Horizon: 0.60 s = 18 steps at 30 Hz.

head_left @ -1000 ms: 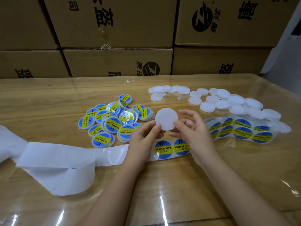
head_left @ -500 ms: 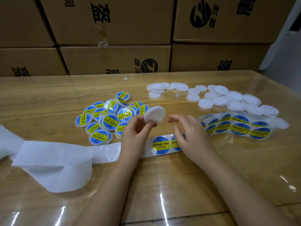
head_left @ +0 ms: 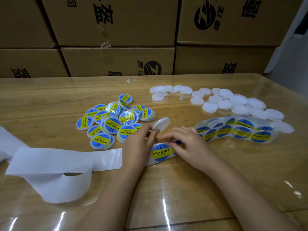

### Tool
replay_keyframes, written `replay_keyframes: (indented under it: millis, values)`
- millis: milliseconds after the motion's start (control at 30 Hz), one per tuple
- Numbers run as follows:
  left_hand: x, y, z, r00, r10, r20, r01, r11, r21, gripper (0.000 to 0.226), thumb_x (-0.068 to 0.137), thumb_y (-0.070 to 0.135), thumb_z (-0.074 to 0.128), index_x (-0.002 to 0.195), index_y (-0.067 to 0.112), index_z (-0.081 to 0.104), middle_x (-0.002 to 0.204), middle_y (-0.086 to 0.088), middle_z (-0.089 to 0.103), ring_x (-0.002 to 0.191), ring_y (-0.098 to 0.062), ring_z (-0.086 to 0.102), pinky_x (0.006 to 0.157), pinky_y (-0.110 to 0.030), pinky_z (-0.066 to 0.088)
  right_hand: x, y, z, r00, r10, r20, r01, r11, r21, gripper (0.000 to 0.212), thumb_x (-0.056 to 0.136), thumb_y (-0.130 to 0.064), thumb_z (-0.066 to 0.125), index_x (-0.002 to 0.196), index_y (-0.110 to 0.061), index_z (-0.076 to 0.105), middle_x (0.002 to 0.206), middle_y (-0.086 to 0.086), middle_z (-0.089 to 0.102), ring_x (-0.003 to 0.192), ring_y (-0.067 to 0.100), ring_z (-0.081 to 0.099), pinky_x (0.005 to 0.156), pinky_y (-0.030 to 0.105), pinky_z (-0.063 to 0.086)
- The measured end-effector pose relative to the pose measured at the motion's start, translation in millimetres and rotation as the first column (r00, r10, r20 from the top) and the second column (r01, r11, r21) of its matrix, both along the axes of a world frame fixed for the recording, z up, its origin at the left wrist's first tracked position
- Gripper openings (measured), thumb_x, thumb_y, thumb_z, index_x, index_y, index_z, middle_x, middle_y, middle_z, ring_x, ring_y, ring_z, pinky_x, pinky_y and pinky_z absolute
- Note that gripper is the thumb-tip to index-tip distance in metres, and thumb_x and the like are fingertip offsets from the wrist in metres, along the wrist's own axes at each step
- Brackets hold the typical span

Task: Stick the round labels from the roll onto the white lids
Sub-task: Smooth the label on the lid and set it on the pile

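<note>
Heap of blue-and-yellow labelled lids (head_left: 111, 124) centre, bare white plastic lids (head_left: 225, 104) waiting upper right; my left hand (head_left: 138, 145) pinches one blank lid (head_left: 161, 124), right hand (head_left: 188, 144) touches a round strip label (head_left: 174, 150), grip unclear.

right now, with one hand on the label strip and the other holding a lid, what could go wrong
1. The left hand pinches the plain white round plastic lid by its edge, tilted; it could slip when a label is pressed on.
2. The right hand has its fingers on the loose white backing strip of blue-and-yellow round labels; peeling could crease a label or drag the strip into the nearby pile of labelled lids.
</note>
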<state>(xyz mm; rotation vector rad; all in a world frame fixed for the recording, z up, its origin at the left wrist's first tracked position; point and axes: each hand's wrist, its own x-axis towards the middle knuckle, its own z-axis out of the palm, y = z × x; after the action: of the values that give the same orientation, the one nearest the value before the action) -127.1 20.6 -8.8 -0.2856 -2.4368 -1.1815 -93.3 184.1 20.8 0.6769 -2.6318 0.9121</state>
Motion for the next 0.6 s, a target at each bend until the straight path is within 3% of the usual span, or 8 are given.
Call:
replay_keyframes:
  millis: [100, 233, 333, 433, 600]
  values:
    - [-2.3, -0.9, -0.2, 0.995, -0.080, 0.053, 0.075, 0.992, 0.102, 0.014, 0.087, 0.028, 0.065, 0.077, 0.020, 0.061, 0.056, 0.008, 0.058, 0.057, -0.007, 0.054, 0.059, -0.026, 0.042, -1.2, 0.6, -0.5, 0.999, 0.021, 0.029, -0.019, 0.999, -0.045, 0.022, 0.088, -0.007, 0.064, 0.101, -0.024, 0.069, 0.093, -0.015, 0.064, 0.092, 0.008, 0.056, 0.090, 0.030, 0.035]
    - [-3.5, 0.5, 0.2, 0.978, -0.163, 0.128, 0.129, 0.962, 0.241, 0.027, 0.086, 0.024, 0.067, 0.065, 0.031, 0.053, 0.041, 0.011, 0.042, 0.046, -0.002, 0.040, 0.049, -0.013, 0.033, -0.3, 2.5, 1.3, 0.999, 0.039, 0.032, -0.038, 0.998, -0.052, 0.025, 0.088, -0.007, 0.064, 0.103, -0.026, 0.069, 0.090, -0.018, 0.061, 0.091, 0.006, 0.056, 0.091, 0.032, 0.036]
    - [-4.6, 1.3, -1.6, 0.956, -0.230, 0.184, 0.173, 0.945, 0.279, 0.024, 0.086, 0.023, 0.067, 0.066, 0.028, 0.055, 0.041, 0.010, 0.044, 0.045, -0.002, 0.039, 0.049, -0.013, 0.033, 0.3, 2.0, 0.1, 0.998, 0.066, 0.003, -0.066, 0.998, 0.022, 0.028, 0.087, -0.006, 0.064, 0.103, -0.026, 0.070, 0.092, -0.013, 0.061, 0.091, 0.011, 0.055, 0.091, 0.036, 0.036]
    - [-5.3, 1.6, -3.5, 0.946, -0.258, 0.198, 0.203, 0.943, 0.262, 0.021, 0.087, 0.024, 0.066, 0.068, 0.026, 0.056, 0.044, 0.006, 0.049, 0.047, -0.003, 0.041, 0.050, -0.014, 0.034, 0.5, -0.7, -1.9, 0.995, 0.096, -0.003, -0.096, 0.995, -0.005, 0.030, 0.085, -0.003, 0.064, 0.103, -0.027, 0.070, 0.091, -0.019, 0.057, 0.092, 0.009, 0.056, 0.091, 0.038, 0.038]
    - [-6.4, 0.9, -7.3, 0.946, -0.241, 0.218, 0.198, 0.959, 0.200, 0.019, 0.087, 0.025, 0.066, 0.071, 0.032, 0.056, 0.062, -0.011, 0.066, 0.057, -0.019, 0.056, 0.056, -0.027, 0.041, -0.6, -1.2, -3.7, 0.992, 0.122, 0.027, -0.119, 0.988, -0.094, 0.033, 0.084, -0.006, 0.063, 0.102, -0.032, 0.068, 0.093, -0.016, 0.063, 0.092, 0.000, 0.057, 0.088, 0.027, 0.037]
